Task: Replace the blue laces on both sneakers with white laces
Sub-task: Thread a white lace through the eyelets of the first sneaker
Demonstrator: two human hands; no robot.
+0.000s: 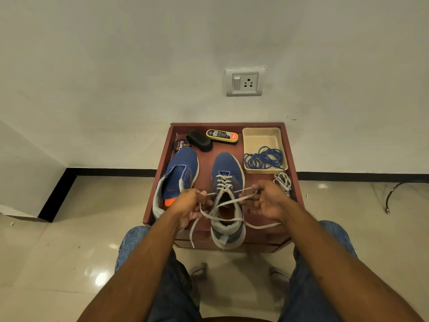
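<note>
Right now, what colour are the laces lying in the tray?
Blue laces, seen in the head view.

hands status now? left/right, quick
Left hand: closed, pinching one end of the white lace on the right sneaker.
Right hand: closed, pinching the other end.

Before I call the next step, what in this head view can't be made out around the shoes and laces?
- Right sneaker: its upper eyelets sit behind the left hand and right hand, so how far the white lace is threaded is unclear.
- Left sneaker: its heel is hidden by the left forearm.
- Spare white lace: partly hidden by the right hand.
- Polish tin: partly covered by the left sneaker's toe.
</note>
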